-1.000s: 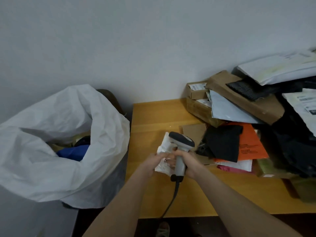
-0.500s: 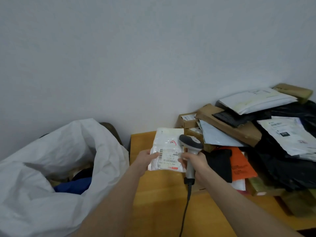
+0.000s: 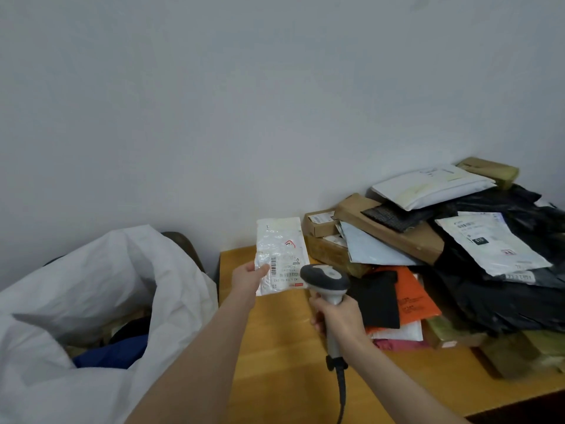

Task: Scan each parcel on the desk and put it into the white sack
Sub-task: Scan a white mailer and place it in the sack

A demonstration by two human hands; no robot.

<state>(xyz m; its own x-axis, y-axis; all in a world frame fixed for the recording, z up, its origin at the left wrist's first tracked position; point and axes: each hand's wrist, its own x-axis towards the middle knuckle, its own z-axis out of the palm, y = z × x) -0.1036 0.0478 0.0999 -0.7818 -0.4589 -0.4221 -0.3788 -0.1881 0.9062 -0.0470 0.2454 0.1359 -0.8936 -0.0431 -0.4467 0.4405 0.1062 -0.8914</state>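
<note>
Small white parcel raised upright above the far left part of the wooden desk, barcode label facing the camera, clear of the desk surface. Pinched at its lower left edge by the left hand, thumb on the near face, remaining fingers hidden behind. Grey handle of a barcode scanner gripped by the right hand, fingers curled tight round it. Scanner head just right of the parcel's lower right corner and overlapping it in view; contact impossible to tell. Cable hanging from the handle base toward the near edge. Parcel between the two hands: left hand on it, right hand near, lower and to the right, not touching it. Open white sack standing left of the desk, mouth slack, a blue item visible inside; parcel well apart from the sack mouth, up and to the right of it. On the right half of the desk, a heaped pile: cardboard boxes at the far side against the wall, a long brown box lying across them, a white padded mailer on top, black plastic bags to the right, an orange mailer and a black mailer at the near left foot of the pile, just right of the scanner.
</note>
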